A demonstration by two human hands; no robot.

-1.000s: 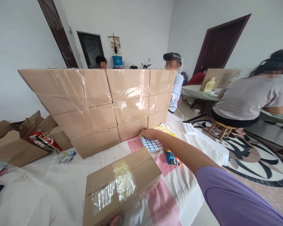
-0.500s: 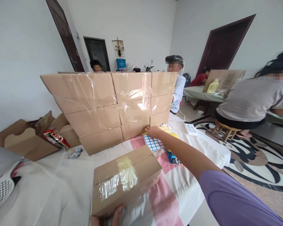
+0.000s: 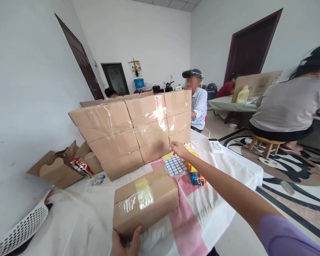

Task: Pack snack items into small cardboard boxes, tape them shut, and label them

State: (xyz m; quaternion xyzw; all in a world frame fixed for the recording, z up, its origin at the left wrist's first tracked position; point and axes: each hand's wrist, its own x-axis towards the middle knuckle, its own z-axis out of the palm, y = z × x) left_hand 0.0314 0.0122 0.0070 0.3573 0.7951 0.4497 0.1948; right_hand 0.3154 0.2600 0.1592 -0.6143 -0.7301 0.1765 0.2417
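Observation:
A closed cardboard box point(image 3: 149, 197), with clear and yellowish tape across its top, lies on the cloth in front of me. My left hand point(image 3: 125, 243) grips its near left corner, thumb against the front side. Farther off, my right hand point(image 3: 178, 148) is closed in a pinch, with a small white piece, seemingly a sticker, at the fingertips. Just below that hand lies a sheet of blue-bordered stickers point(image 3: 174, 166), its upper part bare yellow. Beside the sheet are a yellow item point(image 3: 193, 161), partly covered by my forearm, and a blue and orange item point(image 3: 197, 179).
A taped wall of stacked cardboard boxes point(image 3: 130, 131) stands across the table. Left are an open carton point(image 3: 58, 170) and a white perforated chair point(image 3: 24, 227). A white device point(image 3: 215, 146) with a cable lies right. Co-workers sit beyond the wall and at another table point(image 3: 224, 104).
My right hand has lifted slightly off the sticker sheet, uncovering more of it, and a small white piece shows at its fingertips. My left hand still grips the box. The view has shifted.

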